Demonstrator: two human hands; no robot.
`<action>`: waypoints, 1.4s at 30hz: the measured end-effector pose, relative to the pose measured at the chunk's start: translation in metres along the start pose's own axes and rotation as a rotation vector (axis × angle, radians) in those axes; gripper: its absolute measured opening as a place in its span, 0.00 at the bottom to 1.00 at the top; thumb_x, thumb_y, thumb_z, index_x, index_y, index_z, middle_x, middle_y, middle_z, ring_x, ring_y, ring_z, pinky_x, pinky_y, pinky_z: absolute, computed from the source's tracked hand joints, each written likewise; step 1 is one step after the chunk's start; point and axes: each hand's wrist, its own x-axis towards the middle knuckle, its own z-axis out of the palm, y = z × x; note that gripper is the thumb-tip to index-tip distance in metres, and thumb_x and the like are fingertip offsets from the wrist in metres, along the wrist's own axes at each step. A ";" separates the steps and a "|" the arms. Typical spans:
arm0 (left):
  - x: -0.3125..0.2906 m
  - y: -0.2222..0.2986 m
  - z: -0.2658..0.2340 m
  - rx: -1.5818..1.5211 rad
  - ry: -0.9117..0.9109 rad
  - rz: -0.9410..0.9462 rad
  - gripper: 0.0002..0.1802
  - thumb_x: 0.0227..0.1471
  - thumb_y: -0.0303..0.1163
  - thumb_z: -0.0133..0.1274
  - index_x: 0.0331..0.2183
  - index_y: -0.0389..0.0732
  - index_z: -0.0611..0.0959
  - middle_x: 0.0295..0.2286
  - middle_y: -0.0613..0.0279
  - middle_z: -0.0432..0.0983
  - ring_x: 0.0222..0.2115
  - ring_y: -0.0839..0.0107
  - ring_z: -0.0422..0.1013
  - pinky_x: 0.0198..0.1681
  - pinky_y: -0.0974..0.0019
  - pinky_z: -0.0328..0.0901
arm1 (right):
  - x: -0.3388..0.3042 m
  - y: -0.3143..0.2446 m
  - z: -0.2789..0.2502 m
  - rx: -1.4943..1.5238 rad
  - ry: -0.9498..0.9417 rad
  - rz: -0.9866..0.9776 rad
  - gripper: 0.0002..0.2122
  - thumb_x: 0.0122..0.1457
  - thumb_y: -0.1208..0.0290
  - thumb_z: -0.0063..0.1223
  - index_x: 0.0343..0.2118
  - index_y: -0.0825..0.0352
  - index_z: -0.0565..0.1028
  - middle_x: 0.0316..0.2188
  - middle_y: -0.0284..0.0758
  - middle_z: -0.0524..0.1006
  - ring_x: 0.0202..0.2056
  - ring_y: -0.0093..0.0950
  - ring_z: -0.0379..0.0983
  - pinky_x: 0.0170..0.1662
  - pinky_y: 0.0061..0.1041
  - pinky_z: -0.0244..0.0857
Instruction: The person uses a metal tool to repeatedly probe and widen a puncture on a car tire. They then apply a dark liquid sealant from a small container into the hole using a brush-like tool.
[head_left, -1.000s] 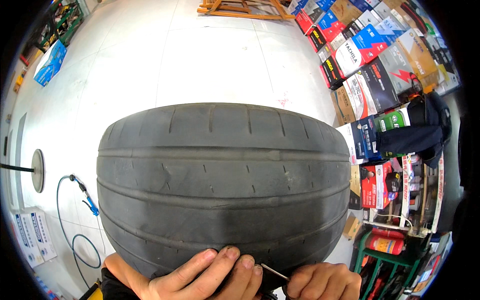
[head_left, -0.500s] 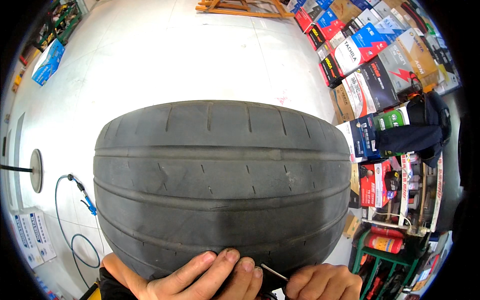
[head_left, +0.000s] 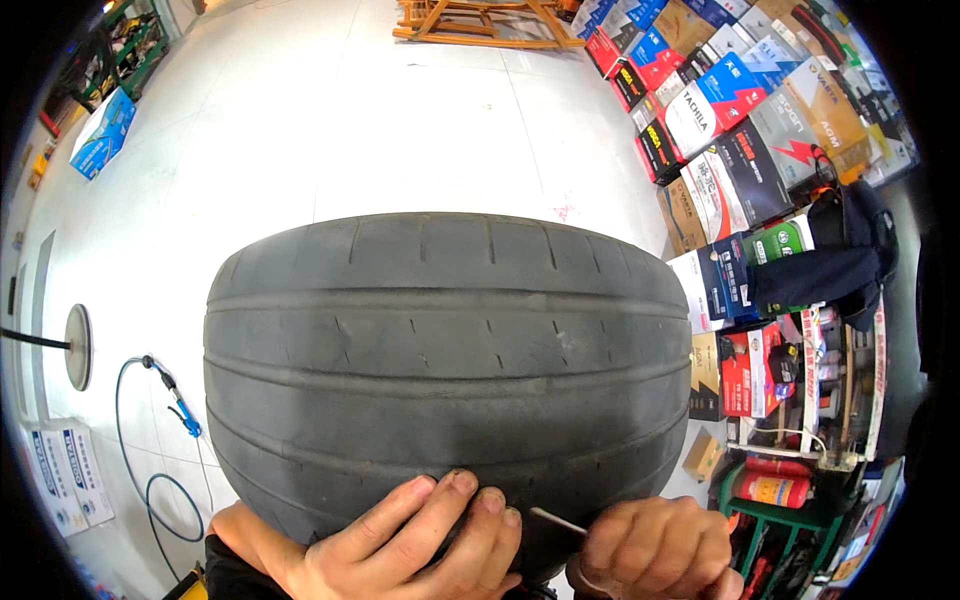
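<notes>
A worn black tyre (head_left: 450, 340) with long grooves around its tread fills the middle of the view. My left hand (head_left: 420, 540) lies on the lower tread, fingers stretched out and close together, its thumb hidden. To the right of it, my right hand (head_left: 660, 550) is closed around a thin metal rod (head_left: 558, 519). The rod's bare tip points left toward my left fingertips, just above the tread or touching it; I cannot tell which. My right palm hides the rod's other end.
Stacked battery boxes (head_left: 705, 110) line the right side, with a dark jacket (head_left: 830, 270) over some. A red cylinder (head_left: 770, 490) rests in a green rack (head_left: 790, 545). Leftward, a blue air gun (head_left: 185, 420) on a hose lies on the floor. A wooden frame (head_left: 480, 22) stands far off.
My right hand and the rod have shifted slightly up and to the right, and the rod's tip sits a little higher. The tyre looks slightly smaller. My left hand stays on the tread.
</notes>
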 end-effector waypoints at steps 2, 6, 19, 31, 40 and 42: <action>0.000 0.001 0.000 -0.022 0.003 0.007 0.23 0.35 0.40 0.55 0.33 0.33 0.79 0.37 0.51 0.72 0.42 0.54 0.67 0.44 0.59 0.67 | 0.000 -0.002 0.000 0.001 -0.038 -0.045 0.20 0.53 0.65 0.40 0.06 0.61 0.57 0.03 0.26 0.55 0.05 0.21 0.46 0.15 0.23 0.45; 0.002 0.000 0.002 -0.025 0.000 0.026 0.23 0.35 0.41 0.55 0.32 0.33 0.80 0.36 0.51 0.72 0.41 0.54 0.68 0.43 0.59 0.67 | 0.001 -0.001 0.000 -0.064 -0.113 -0.029 0.19 0.53 0.66 0.40 0.06 0.60 0.57 0.03 0.27 0.54 0.05 0.21 0.45 0.14 0.23 0.43; 0.000 -0.002 0.001 0.005 -0.047 0.024 0.20 0.39 0.40 0.52 0.33 0.35 0.80 0.36 0.55 0.74 0.41 0.55 0.68 0.42 0.60 0.68 | 0.003 -0.001 0.005 -0.145 -0.033 0.042 0.20 0.54 0.68 0.39 0.05 0.60 0.56 0.03 0.27 0.55 0.05 0.23 0.45 0.15 0.25 0.44; 0.001 0.002 0.002 0.005 0.055 -0.043 0.19 0.36 0.37 0.55 0.32 0.33 0.79 0.36 0.52 0.72 0.42 0.55 0.67 0.42 0.60 0.67 | 0.006 0.003 0.003 -0.038 -0.039 -0.005 0.22 0.57 0.63 0.39 0.06 0.60 0.56 0.04 0.27 0.56 0.05 0.22 0.46 0.15 0.24 0.44; 0.000 -0.001 0.004 -0.035 0.029 -0.001 0.19 0.37 0.39 0.54 0.31 0.34 0.80 0.35 0.53 0.73 0.39 0.55 0.69 0.40 0.60 0.69 | 0.004 -0.001 -0.005 -0.051 -0.207 0.013 0.21 0.55 0.67 0.39 0.05 0.59 0.56 0.03 0.26 0.55 0.05 0.21 0.46 0.15 0.23 0.44; 0.000 -0.001 0.004 -0.024 0.025 0.005 0.19 0.38 0.39 0.53 0.31 0.34 0.80 0.34 0.53 0.73 0.39 0.55 0.69 0.40 0.60 0.69 | 0.006 -0.001 -0.007 -0.037 -0.233 0.011 0.21 0.55 0.67 0.39 0.05 0.59 0.56 0.04 0.26 0.55 0.06 0.21 0.46 0.15 0.23 0.44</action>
